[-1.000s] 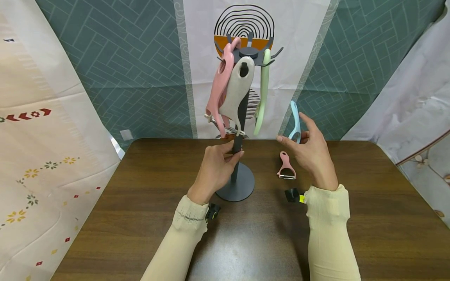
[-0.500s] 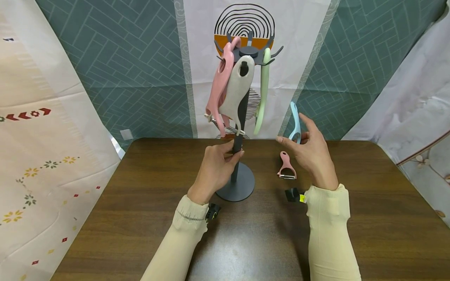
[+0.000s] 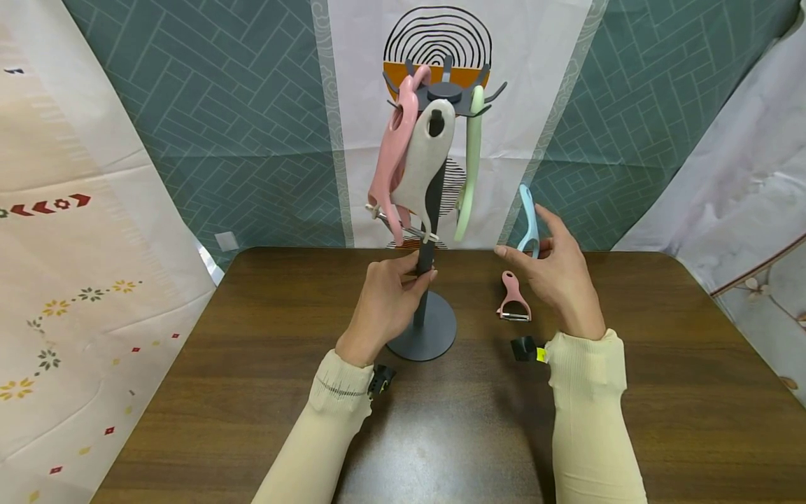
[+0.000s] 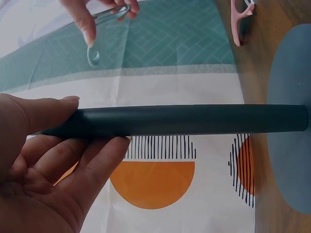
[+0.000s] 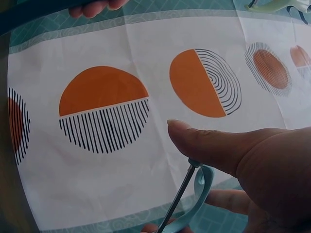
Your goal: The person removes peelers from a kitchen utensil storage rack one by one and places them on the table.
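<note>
In the head view my left hand (image 3: 384, 304) grips the dark upright post (image 4: 194, 119) of a stand, thumb on one side and fingers on the other. My right hand (image 3: 557, 276) pinches a light blue peeler (image 3: 530, 218) near its blade end, handle upward, to the right of the stand. The right wrist view shows the peeler's metal blade (image 5: 177, 199) below the thumb. From the stand's hooks (image 3: 446, 94) hang a pink peeler (image 3: 395, 140), a white peeler (image 3: 423, 161) and a green peeler (image 3: 472, 154).
A small pink peeler (image 3: 513, 294) lies on the brown wooden table (image 3: 264, 392), right of the stand's round base (image 3: 422, 339). Patterned cloth (image 3: 239, 105) hangs behind the table, and more cloth (image 3: 75, 280) borders the left side.
The light blue peeler's handle end has dipped very slightly in the right hand. Both hands keep their places, and the stand with its hanging peelers is unmoved.
</note>
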Demonstrator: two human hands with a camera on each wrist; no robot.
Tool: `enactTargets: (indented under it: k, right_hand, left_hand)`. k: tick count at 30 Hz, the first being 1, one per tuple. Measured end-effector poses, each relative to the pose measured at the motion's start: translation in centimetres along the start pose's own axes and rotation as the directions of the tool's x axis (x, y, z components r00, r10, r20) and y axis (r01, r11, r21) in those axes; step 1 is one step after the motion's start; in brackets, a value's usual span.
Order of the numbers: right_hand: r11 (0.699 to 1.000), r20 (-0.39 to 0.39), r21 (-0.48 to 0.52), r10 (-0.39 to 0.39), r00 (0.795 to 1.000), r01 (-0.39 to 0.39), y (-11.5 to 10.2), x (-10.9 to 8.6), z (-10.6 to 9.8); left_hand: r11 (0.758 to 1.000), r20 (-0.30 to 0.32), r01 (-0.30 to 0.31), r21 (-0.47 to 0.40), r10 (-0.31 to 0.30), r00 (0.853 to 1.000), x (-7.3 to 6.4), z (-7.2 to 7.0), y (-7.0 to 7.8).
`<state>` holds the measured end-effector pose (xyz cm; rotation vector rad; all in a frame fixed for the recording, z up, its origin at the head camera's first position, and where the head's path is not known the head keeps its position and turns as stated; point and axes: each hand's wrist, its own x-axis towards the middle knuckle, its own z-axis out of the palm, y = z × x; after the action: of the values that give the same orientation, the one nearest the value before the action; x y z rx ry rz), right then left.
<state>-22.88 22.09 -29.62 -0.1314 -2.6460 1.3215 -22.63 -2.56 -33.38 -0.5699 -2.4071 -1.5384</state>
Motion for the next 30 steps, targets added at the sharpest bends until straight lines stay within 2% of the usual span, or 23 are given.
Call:
enactTargets:
  k: [7, 23, 30]
  right_hand:
    - [0.999, 0.006, 0.026, 0.019, 1.0, -0.019, 0.1, 0.0, -0.01]
    - [0.999, -0.002, -0.033, -0.008, 1.0, 0.008, 0.62, 0.32, -0.02]
    - [0.998, 0.005, -0.056, 0.005, 1.0, -0.004, 0.79, 0.46, -0.12]
  left_hand:
    - [1.0, -0.004, -0.003, 0.01, 0.003, 1.0, 0.03, -0.01, -0.12]
    - [1.0, 0.0, 0.015, 0.012, -0.015, 1.0, -0.07, 0.01, -0.08]
    - [1.0, 0.003, 0.024, 0.013, -0.024, 1.0, -0.01, 0.05, -0.18]
